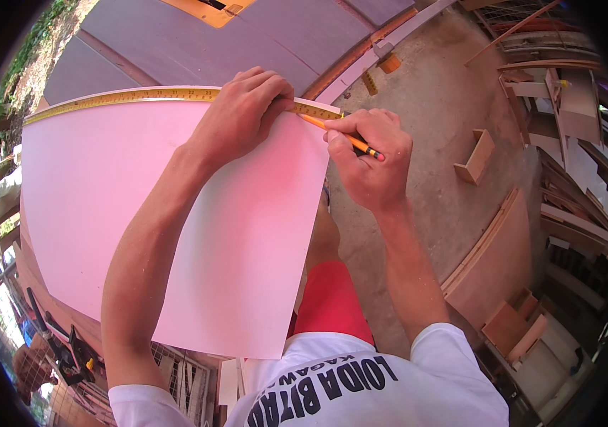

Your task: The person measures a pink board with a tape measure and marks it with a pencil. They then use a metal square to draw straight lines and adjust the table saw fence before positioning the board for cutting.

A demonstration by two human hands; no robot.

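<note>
Floor [428, 92], board [97, 206], tape measure [133, 94], fingers [352, 124] gripping pencil [363, 146]

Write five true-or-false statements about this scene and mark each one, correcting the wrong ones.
1. The right hand grips a pencil. True.
2. The left hand lies over part of the tape measure on the pale board. True.
3. The tape measure runs along the board's near edge. False: it runs along the far edge.
4. The pencil's eraser points toward the tape measure. False: it points away.
5. A wooden trough lies on the floor, right of the board. True.
</note>
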